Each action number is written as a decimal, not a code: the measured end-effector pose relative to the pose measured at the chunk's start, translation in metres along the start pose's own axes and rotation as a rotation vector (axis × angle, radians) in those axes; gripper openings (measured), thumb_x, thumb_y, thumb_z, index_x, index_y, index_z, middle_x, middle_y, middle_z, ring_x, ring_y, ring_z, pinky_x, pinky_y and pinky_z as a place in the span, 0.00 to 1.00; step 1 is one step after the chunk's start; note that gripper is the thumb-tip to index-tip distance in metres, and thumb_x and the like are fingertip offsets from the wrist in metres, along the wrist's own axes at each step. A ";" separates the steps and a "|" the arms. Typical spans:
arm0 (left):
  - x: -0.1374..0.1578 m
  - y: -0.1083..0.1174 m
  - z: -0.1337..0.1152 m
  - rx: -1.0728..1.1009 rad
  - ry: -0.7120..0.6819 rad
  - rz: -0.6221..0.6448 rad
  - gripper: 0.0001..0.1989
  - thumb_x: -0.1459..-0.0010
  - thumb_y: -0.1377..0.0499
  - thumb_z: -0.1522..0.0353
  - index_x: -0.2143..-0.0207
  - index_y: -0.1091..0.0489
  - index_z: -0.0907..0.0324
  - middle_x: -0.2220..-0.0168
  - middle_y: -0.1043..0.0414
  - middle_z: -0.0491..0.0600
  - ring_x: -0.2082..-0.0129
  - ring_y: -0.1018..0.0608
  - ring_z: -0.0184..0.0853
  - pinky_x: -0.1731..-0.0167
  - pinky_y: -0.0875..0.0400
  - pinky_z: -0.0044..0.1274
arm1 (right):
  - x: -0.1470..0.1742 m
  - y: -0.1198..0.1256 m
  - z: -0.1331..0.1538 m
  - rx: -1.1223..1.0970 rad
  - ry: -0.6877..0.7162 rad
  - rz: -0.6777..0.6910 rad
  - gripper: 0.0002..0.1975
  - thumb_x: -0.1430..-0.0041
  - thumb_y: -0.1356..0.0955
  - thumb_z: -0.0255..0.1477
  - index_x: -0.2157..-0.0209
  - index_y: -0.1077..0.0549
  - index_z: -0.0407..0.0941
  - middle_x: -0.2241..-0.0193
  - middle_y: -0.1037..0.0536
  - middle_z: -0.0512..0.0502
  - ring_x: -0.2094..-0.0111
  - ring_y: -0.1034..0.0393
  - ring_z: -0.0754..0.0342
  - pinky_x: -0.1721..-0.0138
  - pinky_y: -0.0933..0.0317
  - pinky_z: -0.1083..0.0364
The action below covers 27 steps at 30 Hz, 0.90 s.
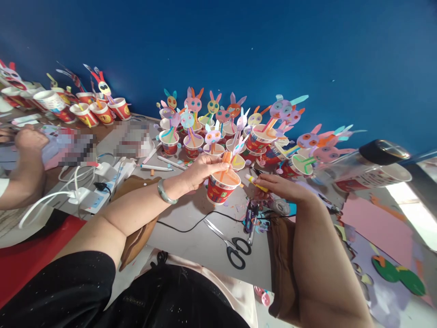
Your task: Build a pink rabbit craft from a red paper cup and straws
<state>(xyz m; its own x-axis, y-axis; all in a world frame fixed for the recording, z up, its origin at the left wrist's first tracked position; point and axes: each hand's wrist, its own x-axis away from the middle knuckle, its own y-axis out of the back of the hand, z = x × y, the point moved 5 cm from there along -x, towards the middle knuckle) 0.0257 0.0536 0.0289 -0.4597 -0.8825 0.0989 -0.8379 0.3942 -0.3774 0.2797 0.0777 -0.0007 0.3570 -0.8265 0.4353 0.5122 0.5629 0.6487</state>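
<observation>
Red paper cup (219,195) sitting mid-scene over grey table (196,246); cannot tell whether base is touching. Orange strip (226,160) rising from cup, left hand (201,171) pinching it at rim. Just right, right hand (280,187) gripping yellow tube (257,183). Black-handled scissors (228,241) lying nearer, points facing far left; black cable (186,231) running between scissors and cup. Farther back, cups with paper animal faces (193,148) crowding before blue wall (218,45). Pink paper (377,228) lying right. Far left, another person's hand (32,136) resting near cloth-like heap (61,143).
</observation>
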 end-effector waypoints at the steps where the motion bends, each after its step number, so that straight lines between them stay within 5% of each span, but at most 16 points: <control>1: 0.000 0.000 0.000 0.000 0.000 0.001 0.12 0.48 0.29 0.60 0.67 0.19 0.59 0.67 0.17 0.51 0.67 0.19 0.34 0.59 0.27 0.29 | 0.000 0.002 -0.001 0.005 -0.007 -0.018 0.33 0.48 0.36 0.66 0.69 0.27 0.48 0.66 0.22 0.44 0.59 0.28 0.43 0.58 0.33 0.47; 5: 0.000 0.000 0.000 -0.005 0.007 0.000 0.12 0.48 0.29 0.60 0.67 0.19 0.59 0.67 0.18 0.50 0.67 0.19 0.34 0.59 0.27 0.28 | -0.003 0.010 -0.010 0.084 -0.050 -0.137 0.34 0.48 0.37 0.67 0.69 0.29 0.48 0.65 0.22 0.44 0.63 0.27 0.45 0.60 0.33 0.48; 16: 0.000 -0.001 -0.001 0.002 -0.001 0.004 0.13 0.49 0.28 0.59 0.67 0.19 0.60 0.66 0.18 0.51 0.66 0.19 0.35 0.59 0.26 0.30 | -0.007 0.007 -0.020 0.185 -0.101 -0.137 0.32 0.44 0.38 0.65 0.73 0.31 0.48 0.68 0.23 0.42 0.64 0.28 0.42 0.60 0.35 0.45; 27: -0.001 0.001 0.004 0.029 0.006 -0.014 0.08 0.49 0.28 0.63 0.68 0.19 0.58 0.69 0.18 0.48 0.68 0.20 0.32 0.59 0.28 0.27 | 0.005 -0.015 0.025 -0.022 0.165 0.140 0.33 0.44 0.36 0.65 0.68 0.24 0.48 0.64 0.22 0.46 0.58 0.27 0.44 0.54 0.34 0.47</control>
<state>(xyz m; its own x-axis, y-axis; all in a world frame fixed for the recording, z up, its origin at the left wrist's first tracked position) 0.0263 0.0535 0.0243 -0.4502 -0.8862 0.1097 -0.8354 0.3746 -0.4023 0.2546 0.0648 0.0071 0.5479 -0.7289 0.4105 0.4653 0.6734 0.5745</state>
